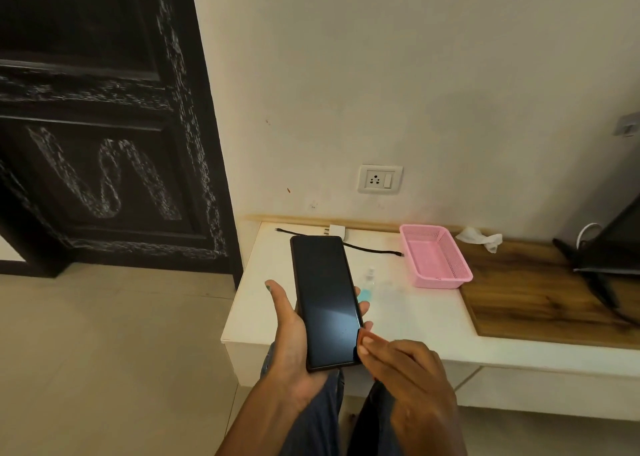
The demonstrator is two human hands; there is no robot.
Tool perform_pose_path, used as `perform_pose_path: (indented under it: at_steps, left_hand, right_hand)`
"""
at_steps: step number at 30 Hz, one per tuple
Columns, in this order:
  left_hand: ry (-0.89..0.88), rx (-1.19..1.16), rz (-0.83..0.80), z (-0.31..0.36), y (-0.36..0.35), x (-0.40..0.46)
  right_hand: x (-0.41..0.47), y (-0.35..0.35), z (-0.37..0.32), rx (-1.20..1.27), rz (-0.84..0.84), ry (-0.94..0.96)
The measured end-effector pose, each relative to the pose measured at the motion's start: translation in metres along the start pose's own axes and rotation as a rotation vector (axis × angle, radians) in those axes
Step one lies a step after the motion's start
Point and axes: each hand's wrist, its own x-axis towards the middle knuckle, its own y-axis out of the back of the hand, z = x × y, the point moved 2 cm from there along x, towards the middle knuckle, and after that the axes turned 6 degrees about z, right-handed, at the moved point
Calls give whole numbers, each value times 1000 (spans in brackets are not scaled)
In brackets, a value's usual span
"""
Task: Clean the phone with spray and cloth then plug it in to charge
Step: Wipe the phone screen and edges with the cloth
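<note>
The phone [325, 303] is held above the near left corner of the white counter [415, 320], screen up and dark, its long axis running from about 6 o'clock up toward 12 and leaning slightly left at the top. The left hand [294, 344] cradles it from beneath, palm up, the thumb stretched straight along the left edge toward 11 o'clock and fingertips curling round the right edge. The right hand [408, 383] comes in from 5 o'clock, back of the hand upward, fingers loosely bent with the tips meeting the phone's lower right edge; whether it pinches anything there cannot be told. Just right of the phone, toward 3 o'clock, a small clear spray bottle [370, 277] stands on the counter, with a patch of blue cloth [364, 295] showing beside the left hand's fingertips. Beyond the phone's top edge, at 12 o'clock, lies a white charger block [336, 230] with a black cable [370, 249] trailing right. A pink basket [434, 256] sits at 2 o'clock, a crumpled white tissue [479, 238] farther off on the wooden surface [540, 296]. A wall socket [380, 179] is mounted above the counter, and a dark door [104, 126] fills the 10 o'clock side.
</note>
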Motion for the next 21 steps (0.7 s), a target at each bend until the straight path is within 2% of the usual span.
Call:
perform_pose_path:
  at_steps: [8,15,21]
  left_hand:
    - [35,95,13,-12,-15,-8]
    - [43,64,5,-5,-7,-9]
    - [64,150,-18,-6,-19,-13]
  right_hand:
    - [24,-3,17,-32,-44,-110]
    - [11,1,7,-23,-88,-74]
    - [19,3,15,-50,-69,-64]
